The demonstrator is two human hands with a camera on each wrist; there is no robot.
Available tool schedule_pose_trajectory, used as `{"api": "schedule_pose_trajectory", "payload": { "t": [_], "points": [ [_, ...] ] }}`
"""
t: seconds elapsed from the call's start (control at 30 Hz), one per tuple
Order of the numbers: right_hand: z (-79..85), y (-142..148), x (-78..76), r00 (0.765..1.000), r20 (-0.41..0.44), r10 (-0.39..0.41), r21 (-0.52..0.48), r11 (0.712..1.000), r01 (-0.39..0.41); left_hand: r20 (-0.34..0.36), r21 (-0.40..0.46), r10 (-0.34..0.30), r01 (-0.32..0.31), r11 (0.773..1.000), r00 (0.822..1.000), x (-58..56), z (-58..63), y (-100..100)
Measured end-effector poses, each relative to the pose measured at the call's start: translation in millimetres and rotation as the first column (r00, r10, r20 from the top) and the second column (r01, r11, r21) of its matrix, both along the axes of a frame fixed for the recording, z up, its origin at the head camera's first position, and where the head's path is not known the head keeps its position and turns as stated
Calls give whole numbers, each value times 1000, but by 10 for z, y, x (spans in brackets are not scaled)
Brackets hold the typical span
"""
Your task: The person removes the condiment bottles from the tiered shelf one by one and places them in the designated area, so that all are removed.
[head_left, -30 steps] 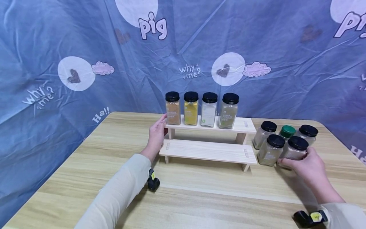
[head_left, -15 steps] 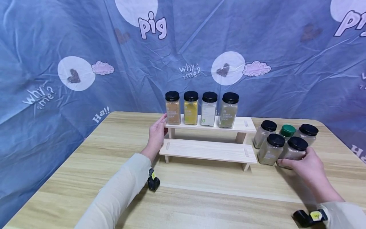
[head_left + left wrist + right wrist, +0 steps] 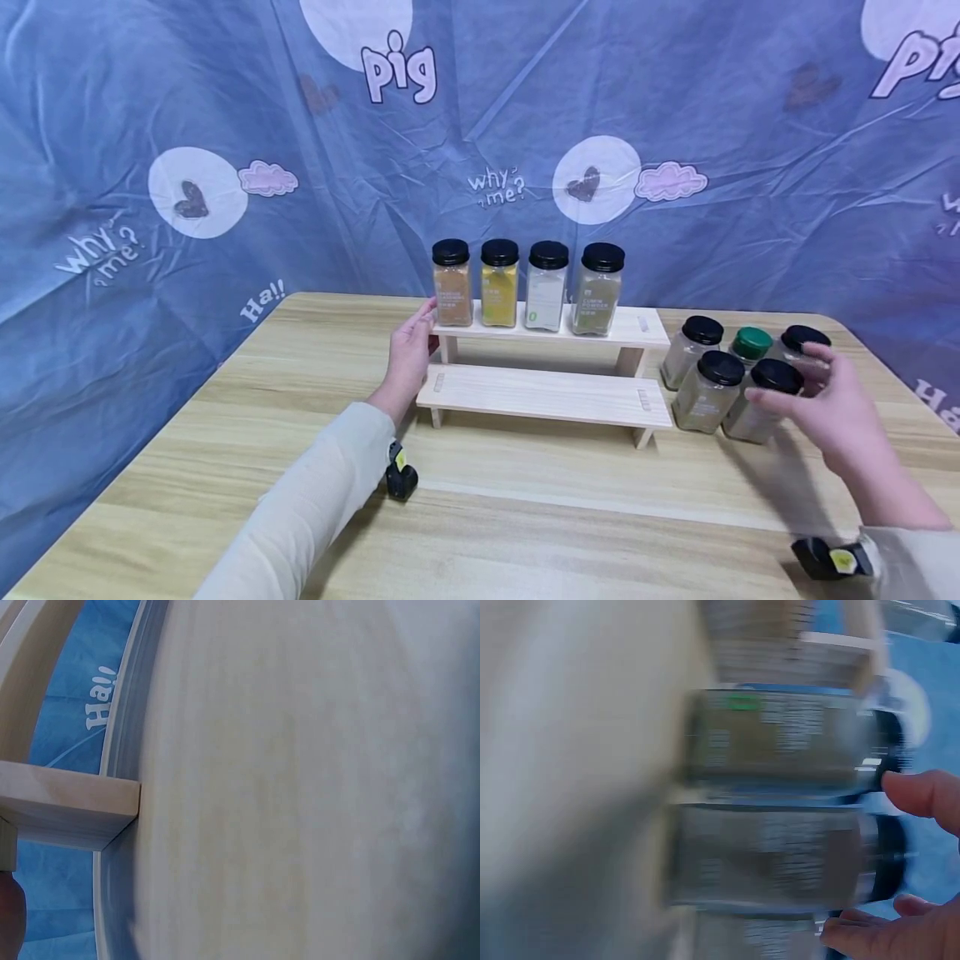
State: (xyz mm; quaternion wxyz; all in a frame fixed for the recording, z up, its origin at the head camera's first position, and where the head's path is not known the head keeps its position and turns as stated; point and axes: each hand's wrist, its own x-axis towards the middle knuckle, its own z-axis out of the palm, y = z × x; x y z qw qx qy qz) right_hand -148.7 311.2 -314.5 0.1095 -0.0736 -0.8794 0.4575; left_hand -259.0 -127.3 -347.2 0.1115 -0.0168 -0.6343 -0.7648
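Observation:
My left hand (image 3: 408,354) grips the left end of the upper step of a two-tier wooden rack (image 3: 525,393). In the left wrist view a fingertip (image 3: 10,915) shows beside the wood. My right hand (image 3: 843,408) is spread around the lid level of the near right spice jar (image 3: 752,417), thumb and fingers apart. That jar stands upright on the table, black-capped, with greyish-brown contents. Beside it is another black-lidded jar (image 3: 705,404). The right wrist view, blurred, shows the spread hand (image 3: 922,930) by the lids of the labelled jars (image 3: 772,855).
Orange-brown (image 3: 453,292), yellow (image 3: 499,292), white (image 3: 546,296) and olive (image 3: 596,300) spice jars line the upper step. Behind the near right pair stand a green-lidded jar (image 3: 751,342) and black-lidded jars (image 3: 686,358). A blue printed cloth (image 3: 480,108) hangs behind the table (image 3: 540,517).
My right hand has loosened from the near right jar, lifting and shifting right with its fingers spread. The jar stays standing. The left hand keeps its place on the rack.

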Motion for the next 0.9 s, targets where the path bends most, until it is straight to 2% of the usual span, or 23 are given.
{"api": "schedule_pose_trajectory", "payload": {
  "t": [0.1, 0.2, 0.33, 0.47, 0.73, 0.9],
  "points": [
    [188, -46, 10, 999, -14, -44, -25, 999, 43, -4, -3, -3, 3, 1000, 1000, 3, -1, -5],
    [352, -127, 4, 995, -66, -75, -40, 997, 72, -3, -4, 1, -1, 1000, 1000, 9, 0, -7],
    [512, -289, -18, 993, -110, -42, -67, 997, 35, -2, -7, 8, -8, 1000, 1000, 17, 2, -6],
    [589, -480, -84, 991, -131, 24, -90, 995, -36, -4, -7, 10, -10, 1000, 1000, 18, -3, -7],
    [676, -839, -216, 989, -104, 105, -108, 987, -116, -8, 8, -1, 1, 1000, 1000, 10, -10, 1],
    [699, -1016, -295, 982, -101, 161, -169, 970, -177, -12, 11, 3, -3, 1000, 1000, 6, -5, 0]
  ]
}}
